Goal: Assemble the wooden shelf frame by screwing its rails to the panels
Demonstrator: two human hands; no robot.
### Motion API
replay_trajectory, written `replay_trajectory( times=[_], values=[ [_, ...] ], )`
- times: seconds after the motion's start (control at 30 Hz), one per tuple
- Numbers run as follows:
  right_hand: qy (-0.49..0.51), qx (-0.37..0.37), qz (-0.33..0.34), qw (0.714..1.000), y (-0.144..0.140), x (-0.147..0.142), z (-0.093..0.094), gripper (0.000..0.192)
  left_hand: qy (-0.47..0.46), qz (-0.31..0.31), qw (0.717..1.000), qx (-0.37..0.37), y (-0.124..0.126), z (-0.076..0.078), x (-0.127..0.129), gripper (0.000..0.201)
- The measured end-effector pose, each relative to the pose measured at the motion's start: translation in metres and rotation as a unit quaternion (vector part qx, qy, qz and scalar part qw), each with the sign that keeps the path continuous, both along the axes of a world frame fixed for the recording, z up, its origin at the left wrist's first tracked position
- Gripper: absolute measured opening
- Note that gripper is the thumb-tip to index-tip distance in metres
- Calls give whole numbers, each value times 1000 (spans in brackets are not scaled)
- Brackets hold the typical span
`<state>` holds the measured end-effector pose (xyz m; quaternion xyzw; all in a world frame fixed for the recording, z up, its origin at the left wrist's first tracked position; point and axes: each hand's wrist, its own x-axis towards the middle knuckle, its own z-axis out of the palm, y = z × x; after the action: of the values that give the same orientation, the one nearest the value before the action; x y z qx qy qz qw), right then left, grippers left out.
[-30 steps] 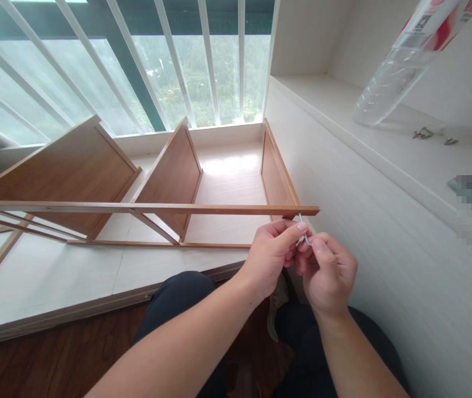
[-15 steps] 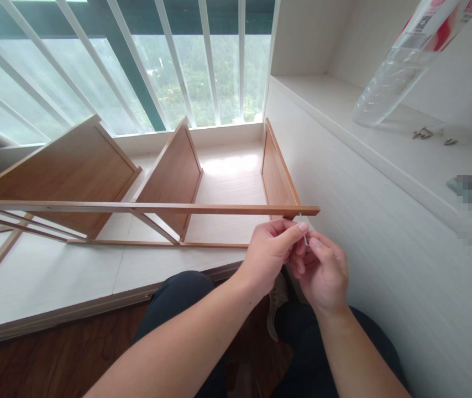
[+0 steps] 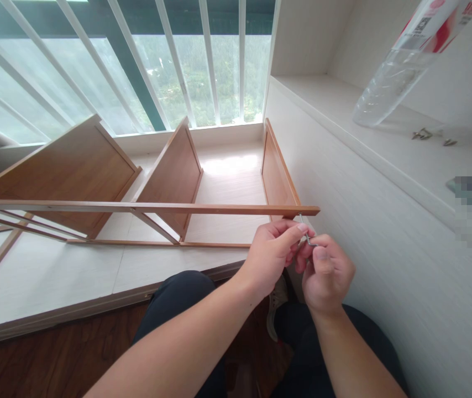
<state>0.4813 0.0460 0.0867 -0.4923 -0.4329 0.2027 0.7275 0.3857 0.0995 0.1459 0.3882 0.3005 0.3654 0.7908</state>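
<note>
Hex key just swung its bent end out, left hand and right hand pinching it, so it's probably turning at that rail.

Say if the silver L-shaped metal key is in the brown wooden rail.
Cannot tell: the key reaches the rail, but its tip looks too indistinct.

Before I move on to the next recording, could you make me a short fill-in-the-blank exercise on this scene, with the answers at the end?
1. The left hand and right hand both grip a thin, bent tool made of ____.
2. In the picture, the tool's far end meets the brown rail near its ____ end.
3. Behind the rail, ____ wide brown panels show.
4. The bottle has a label coloured white and ____.

Missing words: metal; right; three; red.
</note>
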Motion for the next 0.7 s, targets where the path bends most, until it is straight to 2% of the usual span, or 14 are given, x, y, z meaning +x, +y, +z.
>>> replay_trajectory(
  times=[0.27, 0.47, 0.7],
  values=[
    [-109, -23, -69, 991, -4, 1, 5, 28, -11, -6, 1000, -9, 0, -5, 1, 30],
    [-266, -15, -129, 955, -7, 6, 17, 20, -18, -10, 999, -43, 1, -3, 1, 35],
    [-324, -9, -156, 933, -6, 8, 26, 20, -12, 0, 999, -46, 0, -3, 1, 33]
  ],
)
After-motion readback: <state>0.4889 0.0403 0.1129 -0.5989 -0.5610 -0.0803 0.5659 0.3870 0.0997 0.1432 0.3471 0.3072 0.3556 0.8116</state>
